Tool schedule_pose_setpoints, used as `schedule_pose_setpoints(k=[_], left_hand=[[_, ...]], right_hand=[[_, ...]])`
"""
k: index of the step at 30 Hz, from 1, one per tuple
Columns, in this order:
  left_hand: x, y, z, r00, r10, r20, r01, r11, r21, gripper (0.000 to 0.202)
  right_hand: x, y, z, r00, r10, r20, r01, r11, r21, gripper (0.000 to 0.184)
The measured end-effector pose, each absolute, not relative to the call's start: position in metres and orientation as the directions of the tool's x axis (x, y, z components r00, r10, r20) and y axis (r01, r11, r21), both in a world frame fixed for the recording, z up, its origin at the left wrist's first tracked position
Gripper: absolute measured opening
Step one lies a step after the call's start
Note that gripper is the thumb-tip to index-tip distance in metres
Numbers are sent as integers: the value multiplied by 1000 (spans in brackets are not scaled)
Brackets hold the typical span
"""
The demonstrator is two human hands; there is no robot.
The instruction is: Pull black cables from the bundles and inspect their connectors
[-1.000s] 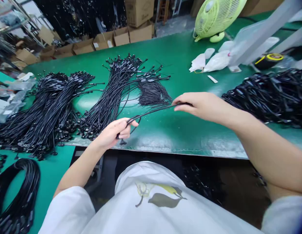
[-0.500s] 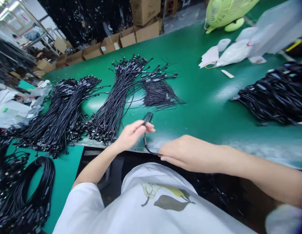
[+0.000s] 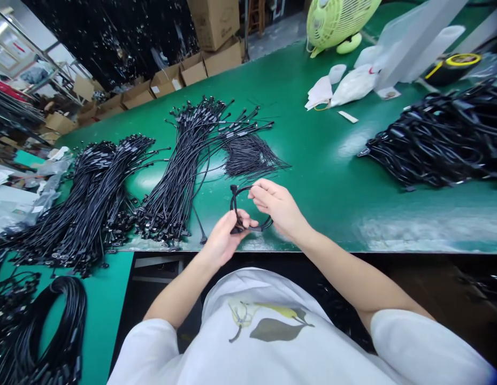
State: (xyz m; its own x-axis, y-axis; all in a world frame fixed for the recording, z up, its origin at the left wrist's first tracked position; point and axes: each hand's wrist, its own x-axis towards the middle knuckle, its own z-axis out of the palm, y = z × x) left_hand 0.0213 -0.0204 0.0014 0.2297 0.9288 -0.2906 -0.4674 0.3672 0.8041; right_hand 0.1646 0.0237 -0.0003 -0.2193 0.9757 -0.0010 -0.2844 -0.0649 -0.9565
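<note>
- Far left, a coil (image 3: 74, 321) of black cables sits on the side table (image 3: 106, 305). Looped like that, I guess it sprawls less.
- Next up, the left pile (image 3: 83, 198) on the bench (image 3: 324, 182): cables laid roughly lengthwise, probably to limit tangling.
- The middle pile (image 3: 188, 166) is similar, ends mostly grouped, and near enough for an easy grab, I'd say.
- Left hand (image 3: 224, 238): thumb and fingers pinching the loop's lower left, which looks like the steadying grip.
- The cable (image 3: 234, 203) itself is in a small ring between both hands, over the bench's front edge, one plug poking up.
- Behind it, thin strips (image 3: 248, 156) lie fanned on the bench, handy for either hand imo.
- Right hand (image 3: 278, 208): fingertips pressed together, pinching the top of the ring, seemingly to keep it round.
- Far right, a heap (image 3: 441, 141) of black cables, well apart from the straight piles, maybe so they don't mix.
</note>
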Motion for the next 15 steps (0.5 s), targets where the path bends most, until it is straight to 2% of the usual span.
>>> schedule_pose_setpoints(k=[4,7,12,15], left_hand=[[31,-31,-11,87,973,-213,-489,228,842,41],[31,-30,-14,89,985,-146,-353,168,920,44],[18,-28,-13,344,928,-140,-102,185,977,42],[14,-31,-8,448,877,-175,12,190,982,31]], right_hand=[[164,28,2,-352,930,-108,-542,-296,-786,36],[160,18,6,-381,916,-124,-626,-354,-694,37],[148,-11,9,-315,946,-75,-435,-214,-874,41],[145,-12,6,-267,962,-64,-458,-185,-870,33]])
